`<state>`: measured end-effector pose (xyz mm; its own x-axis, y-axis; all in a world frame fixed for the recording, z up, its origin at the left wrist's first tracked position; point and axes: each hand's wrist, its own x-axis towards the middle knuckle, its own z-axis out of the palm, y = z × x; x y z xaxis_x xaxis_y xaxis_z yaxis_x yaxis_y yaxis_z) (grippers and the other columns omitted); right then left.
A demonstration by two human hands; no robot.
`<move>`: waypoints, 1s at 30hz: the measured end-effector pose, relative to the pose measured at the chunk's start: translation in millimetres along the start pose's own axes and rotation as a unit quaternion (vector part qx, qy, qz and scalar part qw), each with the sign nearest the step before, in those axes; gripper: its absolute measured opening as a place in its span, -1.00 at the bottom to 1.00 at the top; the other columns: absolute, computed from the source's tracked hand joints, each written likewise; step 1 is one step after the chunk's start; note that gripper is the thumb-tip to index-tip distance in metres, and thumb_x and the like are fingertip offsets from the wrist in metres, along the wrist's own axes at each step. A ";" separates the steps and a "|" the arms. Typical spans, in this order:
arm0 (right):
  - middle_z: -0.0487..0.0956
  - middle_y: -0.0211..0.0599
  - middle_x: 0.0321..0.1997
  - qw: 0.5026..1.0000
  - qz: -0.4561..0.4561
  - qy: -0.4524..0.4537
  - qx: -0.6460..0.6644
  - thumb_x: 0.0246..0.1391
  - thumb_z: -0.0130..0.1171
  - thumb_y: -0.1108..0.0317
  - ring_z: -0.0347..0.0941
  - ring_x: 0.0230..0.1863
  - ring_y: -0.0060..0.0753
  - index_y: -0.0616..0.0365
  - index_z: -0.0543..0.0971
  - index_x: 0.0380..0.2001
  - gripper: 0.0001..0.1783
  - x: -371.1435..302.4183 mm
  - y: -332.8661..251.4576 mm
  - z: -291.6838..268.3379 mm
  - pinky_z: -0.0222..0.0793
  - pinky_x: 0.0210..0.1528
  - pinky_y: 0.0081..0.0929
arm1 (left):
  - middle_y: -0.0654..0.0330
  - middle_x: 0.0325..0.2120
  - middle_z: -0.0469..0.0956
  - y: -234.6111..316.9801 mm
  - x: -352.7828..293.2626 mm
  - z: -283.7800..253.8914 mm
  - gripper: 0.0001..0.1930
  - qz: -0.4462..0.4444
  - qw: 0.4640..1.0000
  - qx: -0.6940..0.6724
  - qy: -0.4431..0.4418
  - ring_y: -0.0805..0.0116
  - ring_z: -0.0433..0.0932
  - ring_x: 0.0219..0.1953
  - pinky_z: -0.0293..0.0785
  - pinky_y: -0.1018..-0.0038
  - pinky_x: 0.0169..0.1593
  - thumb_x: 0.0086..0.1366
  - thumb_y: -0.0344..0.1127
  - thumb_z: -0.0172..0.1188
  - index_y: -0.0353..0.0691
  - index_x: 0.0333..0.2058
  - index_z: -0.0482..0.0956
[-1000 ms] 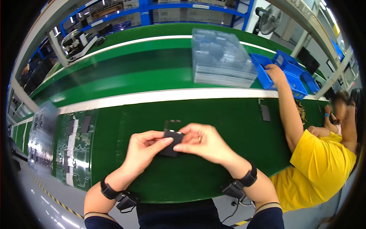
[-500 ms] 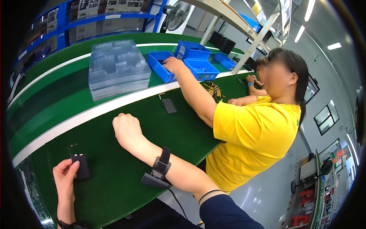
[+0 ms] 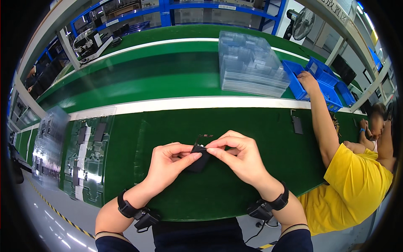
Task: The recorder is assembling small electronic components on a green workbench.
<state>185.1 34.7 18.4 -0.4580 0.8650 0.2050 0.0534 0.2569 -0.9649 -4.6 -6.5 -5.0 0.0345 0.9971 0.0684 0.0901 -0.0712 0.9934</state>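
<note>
A flat black battery [image 3: 197, 163] with a thin strip of small contacts at its top edge is held over the green mat, low in front of me. My left hand [image 3: 171, 161] pinches it by the upper left side between thumb and fingers. At its upper right corner, the thumb and forefinger of my right hand [image 3: 238, 156] are closed together on the edge; whether a small piece sits between them is too fine to make out. Another flat black battery [image 3: 297, 124] lies on the mat to the right, near a co-worker's arm.
Clear plastic trays [image 3: 86, 155] holding black batteries lie at the left, beside a tilted clear tray stack [image 3: 49, 147]. A tall stack of clear trays [image 3: 254, 67] stands beyond the white rail [image 3: 180, 103]. A co-worker in yellow [image 3: 357, 189] reaches into a blue bin [image 3: 296, 86].
The view has swung left. My right hand, previously a loose fist apart from the battery, has come to its top edge. My left hand still grips the battery, now in front of me.
</note>
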 end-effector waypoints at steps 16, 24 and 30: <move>0.47 -0.43 -0.38 0.981 0.110 0.024 0.160 0.00 0.18 0.36 0.38 -0.38 -0.66 0.25 0.59 -0.36 -0.82 -0.2 19.0 9.8 0.36 -0.34 -0.70 | 0.27 -0.52 0.52 4.8 -1.5 4.7 -0.86 0.001 1.000 -0.017 0.001 0.56 0.51 -0.43 0.43 0.66 -0.33 0.06 -0.50 0.24 -0.35 -0.35 0.59; 0.48 -0.42 -0.39 0.980 0.100 0.029 0.167 0.01 0.17 0.37 0.41 -0.35 -0.64 0.26 0.58 -0.39 -0.84 -0.2 20.0 12.6 0.41 -0.30 -0.67 | 0.27 -0.50 0.50 5.3 -2.3 5.0 -0.85 -0.014 0.999 -0.049 0.001 0.57 0.49 -0.42 0.42 0.67 -0.32 0.07 -0.51 0.23 -0.35 -0.33 0.59; 0.53 -0.36 -0.31 0.975 0.124 0.016 0.186 0.03 0.14 0.38 0.46 -0.28 -0.59 0.21 0.54 -0.36 -0.87 -0.7 20.4 12.3 0.45 -0.20 -0.61 | 0.27 -0.50 0.49 0.3 -1.4 4.3 -0.84 -0.011 0.998 -0.055 0.001 0.57 0.49 -0.43 0.44 0.66 -0.32 0.07 -0.49 0.23 -0.35 -0.32 0.59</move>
<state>175.6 33.9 -3.5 -0.4444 0.8948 -0.0427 -0.1693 -0.1307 -0.9769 -0.4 -8.0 -5.1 0.0320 0.9984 0.0462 -0.0182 -0.0456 0.9988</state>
